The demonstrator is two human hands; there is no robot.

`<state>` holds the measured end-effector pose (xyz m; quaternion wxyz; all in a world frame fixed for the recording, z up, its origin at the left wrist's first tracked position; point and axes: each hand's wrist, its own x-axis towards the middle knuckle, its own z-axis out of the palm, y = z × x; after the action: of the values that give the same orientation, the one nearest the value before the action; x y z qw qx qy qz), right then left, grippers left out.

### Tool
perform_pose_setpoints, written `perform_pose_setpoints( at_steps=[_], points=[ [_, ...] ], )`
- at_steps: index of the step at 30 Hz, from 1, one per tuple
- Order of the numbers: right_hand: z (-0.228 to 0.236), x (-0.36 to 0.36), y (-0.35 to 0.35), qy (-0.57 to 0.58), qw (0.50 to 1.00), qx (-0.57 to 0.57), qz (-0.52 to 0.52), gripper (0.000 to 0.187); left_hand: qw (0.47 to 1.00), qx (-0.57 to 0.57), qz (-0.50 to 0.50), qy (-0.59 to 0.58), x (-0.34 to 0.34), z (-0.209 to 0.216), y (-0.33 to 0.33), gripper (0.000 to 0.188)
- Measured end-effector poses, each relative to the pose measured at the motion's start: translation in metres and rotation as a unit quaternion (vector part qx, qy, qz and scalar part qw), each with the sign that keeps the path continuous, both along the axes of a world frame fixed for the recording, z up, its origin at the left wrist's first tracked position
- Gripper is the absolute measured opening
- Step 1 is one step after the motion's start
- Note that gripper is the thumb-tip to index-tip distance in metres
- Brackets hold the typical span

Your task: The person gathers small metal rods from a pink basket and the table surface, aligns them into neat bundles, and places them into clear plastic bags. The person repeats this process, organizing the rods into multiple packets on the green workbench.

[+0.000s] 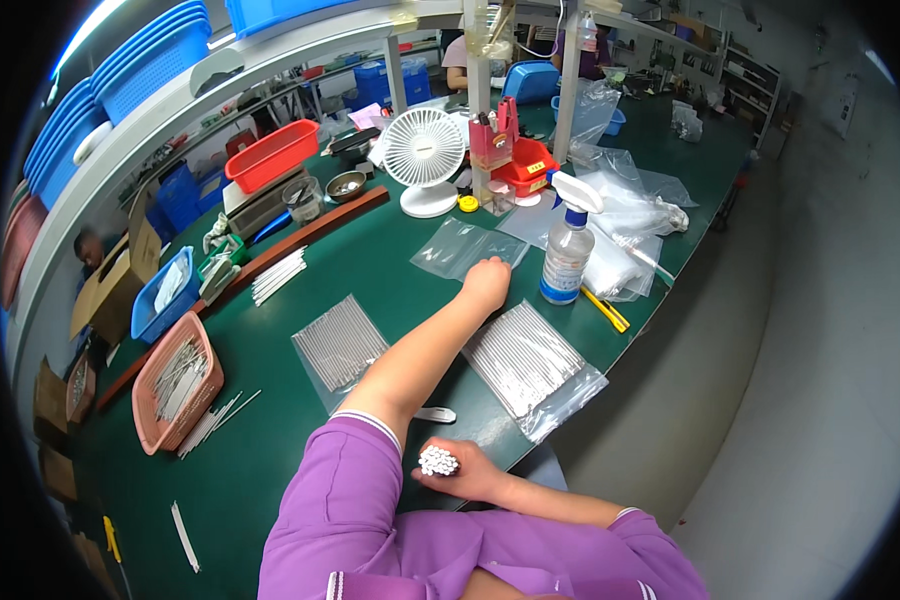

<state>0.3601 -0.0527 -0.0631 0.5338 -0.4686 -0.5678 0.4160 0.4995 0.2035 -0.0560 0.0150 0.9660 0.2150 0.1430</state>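
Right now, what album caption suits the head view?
Left grip at a clear plastic bag, right grip around a bundle of white-ended rods.

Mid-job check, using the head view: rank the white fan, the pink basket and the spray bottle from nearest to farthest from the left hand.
From the left hand:
1. Spray bottle: close by, on its right.
2. White fan: beyond the hand, slightly to its left.
3. Pink basket: well over to the left.
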Motion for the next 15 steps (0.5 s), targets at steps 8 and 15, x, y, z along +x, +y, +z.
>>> perform_pose_setpoints(
  at_steps=[8,15],
  points=[
    [-0.002,0.003,0.001,0.103,0.993,-0.060,0.006,0.031,0.957,-0.189,0.135,-0.174,-0.129,0.086,0.034,0.025],
    [0.024,-0.021,0.018,0.106,0.991,-0.070,-0.039,0.035,0.667,-0.591,0.211,-0.402,-0.381,0.078,-0.133,0.019]
  ],
)
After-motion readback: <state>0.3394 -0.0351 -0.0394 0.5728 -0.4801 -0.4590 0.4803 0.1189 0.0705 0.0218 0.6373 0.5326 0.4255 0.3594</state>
